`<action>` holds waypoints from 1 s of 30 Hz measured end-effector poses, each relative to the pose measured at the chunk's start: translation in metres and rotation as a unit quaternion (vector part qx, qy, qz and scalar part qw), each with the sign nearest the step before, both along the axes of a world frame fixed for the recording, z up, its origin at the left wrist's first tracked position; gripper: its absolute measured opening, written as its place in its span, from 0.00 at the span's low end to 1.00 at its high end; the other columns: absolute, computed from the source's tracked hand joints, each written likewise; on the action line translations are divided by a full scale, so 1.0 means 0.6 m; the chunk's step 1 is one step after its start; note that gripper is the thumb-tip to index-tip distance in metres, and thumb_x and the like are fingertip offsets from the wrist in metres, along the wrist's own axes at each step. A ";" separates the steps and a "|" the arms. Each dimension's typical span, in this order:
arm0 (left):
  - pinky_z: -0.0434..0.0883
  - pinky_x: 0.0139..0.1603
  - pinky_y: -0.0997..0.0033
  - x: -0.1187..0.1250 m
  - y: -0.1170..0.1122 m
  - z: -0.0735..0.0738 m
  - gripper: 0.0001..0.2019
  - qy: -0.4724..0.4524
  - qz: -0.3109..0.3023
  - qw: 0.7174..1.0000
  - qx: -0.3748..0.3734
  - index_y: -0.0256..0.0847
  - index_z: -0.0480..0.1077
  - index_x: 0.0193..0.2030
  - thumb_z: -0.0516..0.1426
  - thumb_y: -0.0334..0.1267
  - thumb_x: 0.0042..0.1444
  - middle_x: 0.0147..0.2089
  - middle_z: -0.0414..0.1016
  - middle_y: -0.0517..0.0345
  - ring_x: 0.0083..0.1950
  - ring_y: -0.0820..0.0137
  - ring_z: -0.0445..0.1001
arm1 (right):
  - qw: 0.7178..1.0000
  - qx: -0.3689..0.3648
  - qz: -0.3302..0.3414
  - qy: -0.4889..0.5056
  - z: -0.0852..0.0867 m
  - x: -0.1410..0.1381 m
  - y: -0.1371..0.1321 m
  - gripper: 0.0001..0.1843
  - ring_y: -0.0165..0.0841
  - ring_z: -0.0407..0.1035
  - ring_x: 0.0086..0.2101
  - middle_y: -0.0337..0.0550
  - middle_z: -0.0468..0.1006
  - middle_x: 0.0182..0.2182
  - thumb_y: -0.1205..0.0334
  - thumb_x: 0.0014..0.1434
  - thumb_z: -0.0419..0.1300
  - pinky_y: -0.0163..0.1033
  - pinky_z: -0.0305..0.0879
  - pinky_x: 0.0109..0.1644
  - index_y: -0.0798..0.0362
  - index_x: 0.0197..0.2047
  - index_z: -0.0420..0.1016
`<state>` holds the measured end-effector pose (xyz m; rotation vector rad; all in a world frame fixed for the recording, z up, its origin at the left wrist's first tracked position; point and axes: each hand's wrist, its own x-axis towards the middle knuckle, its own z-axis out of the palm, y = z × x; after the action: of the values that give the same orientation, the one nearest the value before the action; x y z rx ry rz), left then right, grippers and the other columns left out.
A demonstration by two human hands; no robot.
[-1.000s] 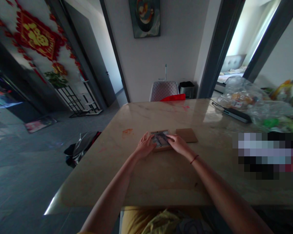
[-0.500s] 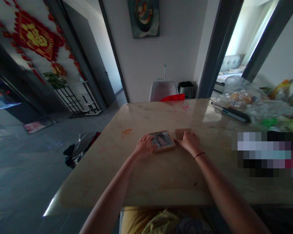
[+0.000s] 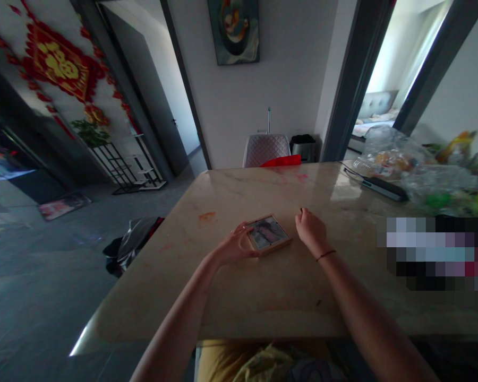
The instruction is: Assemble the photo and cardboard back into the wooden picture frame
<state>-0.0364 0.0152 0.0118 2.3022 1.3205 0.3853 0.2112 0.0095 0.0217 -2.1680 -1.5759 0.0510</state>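
Note:
A small light-wood picture frame point(image 3: 269, 233) lies on the marble-patterned table point(image 3: 258, 289), turned at a slant, with a greyish picture inside. Spanning its left end is my left hand point(image 3: 239, 244), fingers on the upper left edge and thumb by the lower corner. Just right of the frame and apart from it, my right hand point(image 3: 311, 229) is closed like a fist. A small dark bit shows at its fingertips; what the hand holds is otherwise hidden. The flat brown panel seen under this hand earlier is out of sight.
At the right are clear plastic bags point(image 3: 398, 151), a dark elongated device point(image 3: 384, 188) with a cord, and a blurred-out patch. A quilted chair point(image 3: 266, 148) with red cloth point(image 3: 282, 160) stands beyond the far edge. A dark bag point(image 3: 137, 241) rests on the floor at left.
The frame has turned clockwise and shifted slightly right, with my left hand now around its end. My right hand has closed, and the brown panel beneath it no longer shows.

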 end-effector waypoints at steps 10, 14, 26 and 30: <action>0.56 0.61 0.56 0.031 -0.024 0.022 0.45 0.052 0.058 0.996 0.039 0.41 0.57 0.61 0.57 0.64 0.39 0.66 0.48 0.42 0.63 0.54 0.57 | 0.923 0.295 0.030 0.245 -0.015 0.006 0.018 0.27 0.42 0.70 0.42 0.59 0.76 0.42 0.52 0.60 0.41 0.45 0.63 0.46 0.61 0.44 0.74; 0.57 0.59 0.55 0.050 -0.033 0.010 0.44 0.066 0.126 0.987 0.076 0.42 0.59 0.59 0.55 0.67 0.38 0.63 0.54 0.43 0.61 0.53 0.60 | 0.894 0.325 0.064 0.302 -0.014 -0.001 0.018 0.30 0.43 0.70 0.41 0.61 0.76 0.41 0.46 0.57 0.43 0.46 0.64 0.46 0.62 0.43 0.74; 0.66 0.51 0.64 0.052 -0.011 0.005 0.23 -0.288 0.159 0.944 0.024 0.39 0.69 0.49 0.53 0.54 0.52 0.48 0.74 0.49 0.50 0.63 0.71 | 0.848 0.224 0.211 0.431 -0.025 -0.028 0.019 0.21 0.39 0.71 0.43 0.52 0.78 0.40 0.48 0.53 0.54 0.44 0.64 0.48 0.55 0.38 0.76; 0.69 0.35 0.72 0.051 -0.004 0.002 0.18 -0.382 0.157 0.909 -0.059 0.38 0.72 0.39 0.60 0.49 0.45 0.33 0.77 0.56 0.34 0.69 0.74 | 0.841 0.196 0.217 0.455 -0.021 -0.044 0.011 0.19 0.37 0.71 0.44 0.51 0.77 0.43 0.50 0.52 0.55 0.43 0.66 0.47 0.54 0.41 0.75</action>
<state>-0.0059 0.0127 0.0130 1.5486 1.2254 1.1398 0.1847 0.0161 0.0093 -1.1219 -1.2781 0.7212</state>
